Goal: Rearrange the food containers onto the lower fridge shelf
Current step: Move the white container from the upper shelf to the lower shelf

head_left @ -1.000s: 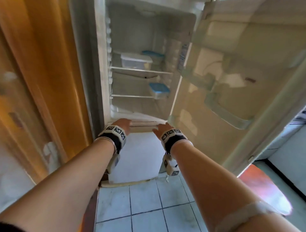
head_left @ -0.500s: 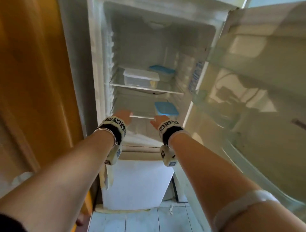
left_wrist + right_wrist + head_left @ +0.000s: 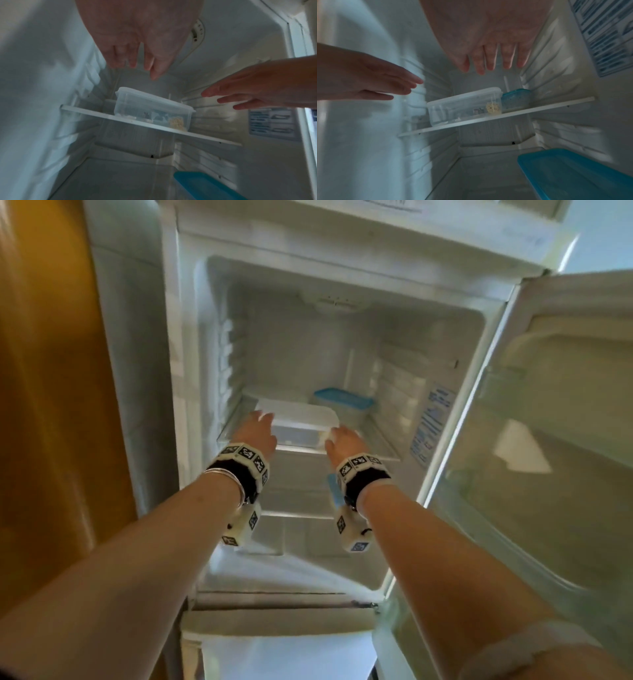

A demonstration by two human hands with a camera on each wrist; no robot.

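Both hands are held with fingers straight and apart, gripping nothing: the left hand (image 3: 256,430) and right hand (image 3: 343,440) are reached toward the clear box (image 3: 301,422) on the upper shelf (image 3: 383,451). A blue-lidded box (image 3: 343,398) is seen behind it. Another blue-lidded box (image 3: 576,174) lies on the lower shelf (image 3: 479,175), at the right.

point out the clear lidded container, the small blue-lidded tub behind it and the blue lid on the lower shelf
clear plastic lidded container (image 3: 464,106), right wrist view, front wall
small blue-lidded tub (image 3: 516,99), right wrist view, side wall
flat blue plastic lid (image 3: 573,171), right wrist view, top surface
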